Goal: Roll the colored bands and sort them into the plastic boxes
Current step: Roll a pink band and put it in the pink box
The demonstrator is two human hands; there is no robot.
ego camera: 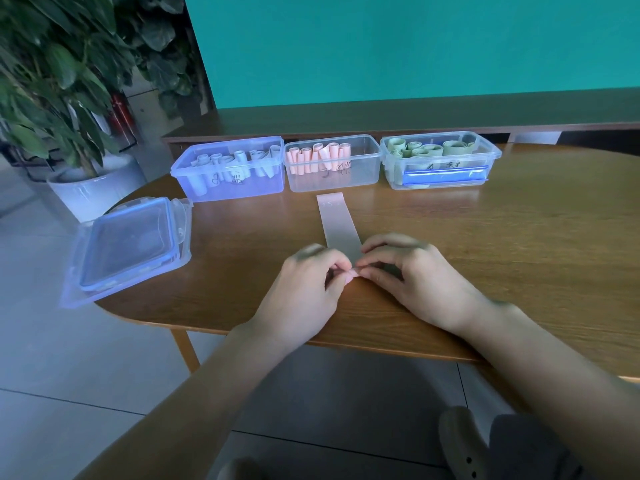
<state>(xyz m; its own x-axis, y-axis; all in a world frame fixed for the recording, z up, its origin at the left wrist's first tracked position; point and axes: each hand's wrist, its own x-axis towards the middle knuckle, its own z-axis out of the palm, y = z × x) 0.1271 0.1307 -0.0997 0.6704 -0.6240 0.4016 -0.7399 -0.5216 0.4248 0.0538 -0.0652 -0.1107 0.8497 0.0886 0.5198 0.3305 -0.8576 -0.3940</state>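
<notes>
1. The wooden tabletop (485, 244) carries everything; a potted plant (62, 81) stands on the floor at ten o'clock.
2. Both forearms reach in from six o'clock. The left hand (304, 289) and right hand (412, 271) meet at the tabletop's near edge, each grip pinching the near end of a pale pink band (337, 225), which lies flat and runs toward twelve o'clock.
3. Three open plastic boxes stand in a row at twelve o'clock: the blue box (230, 183) holds pale rolls, the middle clear box (360, 168) pink rolls, the right box (440, 174) green rolls and a blue item.
4. Stacked lids (128, 244) lie at nine o'clock, overhanging the edge.
</notes>
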